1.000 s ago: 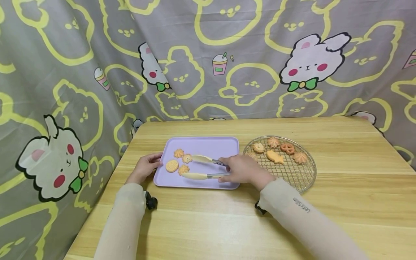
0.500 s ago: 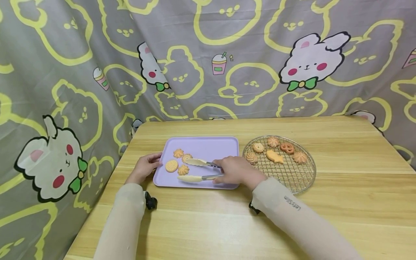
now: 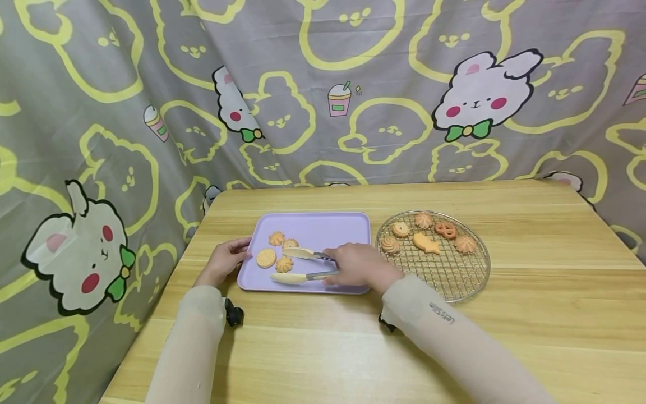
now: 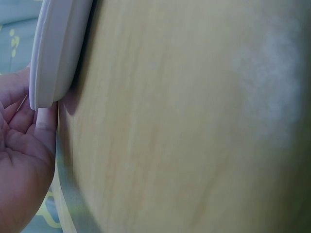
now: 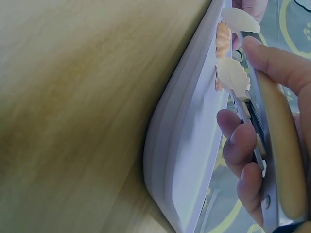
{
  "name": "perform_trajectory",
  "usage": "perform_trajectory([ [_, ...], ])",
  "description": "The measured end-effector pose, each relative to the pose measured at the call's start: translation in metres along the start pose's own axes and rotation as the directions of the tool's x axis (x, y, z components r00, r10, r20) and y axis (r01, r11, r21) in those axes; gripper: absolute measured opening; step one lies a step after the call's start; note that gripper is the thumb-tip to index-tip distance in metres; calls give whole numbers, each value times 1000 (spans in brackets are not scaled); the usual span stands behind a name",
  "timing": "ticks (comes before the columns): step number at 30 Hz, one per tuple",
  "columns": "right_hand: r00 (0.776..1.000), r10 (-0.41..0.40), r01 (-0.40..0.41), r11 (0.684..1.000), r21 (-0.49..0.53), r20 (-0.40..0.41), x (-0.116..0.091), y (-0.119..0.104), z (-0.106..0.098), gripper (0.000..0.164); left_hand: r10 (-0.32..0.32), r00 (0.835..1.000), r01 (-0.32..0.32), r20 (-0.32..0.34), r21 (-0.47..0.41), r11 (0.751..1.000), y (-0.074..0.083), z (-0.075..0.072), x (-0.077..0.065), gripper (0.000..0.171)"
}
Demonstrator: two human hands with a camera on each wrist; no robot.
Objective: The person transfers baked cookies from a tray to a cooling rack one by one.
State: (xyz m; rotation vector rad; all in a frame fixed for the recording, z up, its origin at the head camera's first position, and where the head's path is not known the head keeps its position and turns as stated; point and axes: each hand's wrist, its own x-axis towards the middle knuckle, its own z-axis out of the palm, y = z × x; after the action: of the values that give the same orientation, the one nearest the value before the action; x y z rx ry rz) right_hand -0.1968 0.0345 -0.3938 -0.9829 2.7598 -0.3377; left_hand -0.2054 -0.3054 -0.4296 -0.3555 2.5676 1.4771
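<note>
We see the right hand point(image 3: 355, 265), gripping wide-spread tongs point(image 3: 290, 278), shifted left since earlier; left of this grip, a cookie point(image 3: 284, 265) on the tray point(image 3: 333, 227) lies between the tips. The left hand point(image 3: 224, 261) pinches the tray's edge. The right sleeve point(image 3: 444, 331) reads "Let'sSlim".

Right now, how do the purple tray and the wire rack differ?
The purple tray is rectangular; the wire rack is round. The tray has a solid surface, while the rack is an open mesh. The tray carries four cookies, the rack six cookies. Both sit on the wooden table.
</note>
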Motion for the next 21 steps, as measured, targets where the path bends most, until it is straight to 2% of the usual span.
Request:
perform_trajectory([
  [21,1000,24,-23,999,-41,12,2,-8,-1,67,12,1000,-12,1,-15,1000,-1,0,1,47],
])
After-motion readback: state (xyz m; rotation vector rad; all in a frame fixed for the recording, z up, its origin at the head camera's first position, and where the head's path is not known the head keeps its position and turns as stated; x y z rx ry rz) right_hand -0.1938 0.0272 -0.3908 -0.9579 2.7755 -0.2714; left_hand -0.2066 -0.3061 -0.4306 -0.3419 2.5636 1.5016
